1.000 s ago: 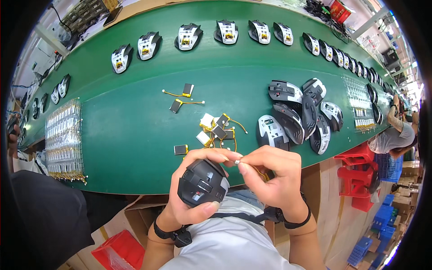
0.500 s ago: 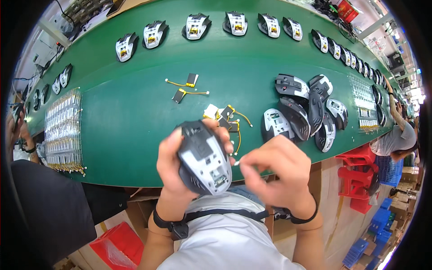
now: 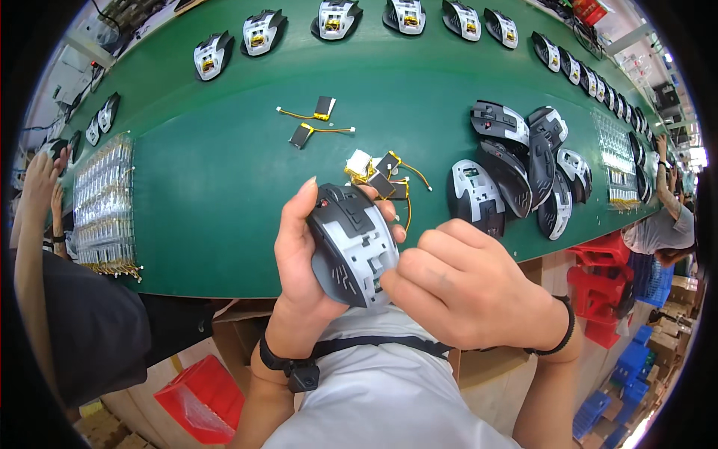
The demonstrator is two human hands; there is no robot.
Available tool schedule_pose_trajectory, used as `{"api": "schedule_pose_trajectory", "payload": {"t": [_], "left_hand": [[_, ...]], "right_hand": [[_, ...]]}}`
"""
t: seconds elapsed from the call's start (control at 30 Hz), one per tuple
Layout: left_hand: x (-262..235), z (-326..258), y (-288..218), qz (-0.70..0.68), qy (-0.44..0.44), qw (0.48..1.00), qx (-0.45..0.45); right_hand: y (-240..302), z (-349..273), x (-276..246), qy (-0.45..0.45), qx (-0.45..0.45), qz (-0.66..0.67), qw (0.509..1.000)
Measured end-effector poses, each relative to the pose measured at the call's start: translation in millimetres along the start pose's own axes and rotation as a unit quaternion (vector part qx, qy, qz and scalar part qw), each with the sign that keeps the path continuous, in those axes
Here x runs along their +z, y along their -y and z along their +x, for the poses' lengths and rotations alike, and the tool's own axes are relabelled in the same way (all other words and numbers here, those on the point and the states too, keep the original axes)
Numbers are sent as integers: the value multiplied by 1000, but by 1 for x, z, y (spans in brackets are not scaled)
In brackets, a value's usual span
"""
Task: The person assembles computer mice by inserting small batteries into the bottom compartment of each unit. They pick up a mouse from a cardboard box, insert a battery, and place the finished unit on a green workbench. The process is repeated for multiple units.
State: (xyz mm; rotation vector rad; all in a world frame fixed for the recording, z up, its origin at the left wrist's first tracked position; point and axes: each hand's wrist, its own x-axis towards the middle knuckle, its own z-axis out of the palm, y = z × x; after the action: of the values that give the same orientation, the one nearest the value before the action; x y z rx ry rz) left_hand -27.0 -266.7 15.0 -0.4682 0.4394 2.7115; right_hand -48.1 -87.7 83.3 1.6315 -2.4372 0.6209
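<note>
My left hand (image 3: 295, 251) is wrapped round a black and white computer mouse (image 3: 345, 238), tilted with its opened end toward me. At that end, my right hand (image 3: 467, 288) presses its closed fingertips to the opening; whatever they pinch is hidden behind the fingers. Just beyond the mouse lies a small heap of flat battery packs (image 3: 381, 185) with yellow wires and white plugs. Farther back, two loose packs, one upper (image 3: 324, 108) and one lower (image 3: 301, 135), rest on the green table (image 3: 217, 179).
Several mice lie piled (image 3: 479, 196) to the right. A row of mice (image 3: 336, 21) with yellow parts inside curves along the far side. Stacked battery packs (image 3: 103, 202) stand at left, others (image 3: 615, 161) at right. A co-worker's arm (image 3: 34, 217) is at the left edge.
My right hand has moved left onto the mouse's opening; the small white piece between its fingertips is now out of sight. The view has shifted slightly.
</note>
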Motion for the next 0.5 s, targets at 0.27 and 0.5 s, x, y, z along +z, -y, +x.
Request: {"api": "schedule_pose_trajectory", "payload": {"t": [0.27, 0.5], "left_hand": [[-1, 6, 8, 18, -25, 1000, 0], [-4, 0, 3, -25, -48, 999, -2]], "right_hand": [[-3, -3, -5, 55, -51, -16, 997], [-8, -2, 5, 19, 13, 84, 996]]}}
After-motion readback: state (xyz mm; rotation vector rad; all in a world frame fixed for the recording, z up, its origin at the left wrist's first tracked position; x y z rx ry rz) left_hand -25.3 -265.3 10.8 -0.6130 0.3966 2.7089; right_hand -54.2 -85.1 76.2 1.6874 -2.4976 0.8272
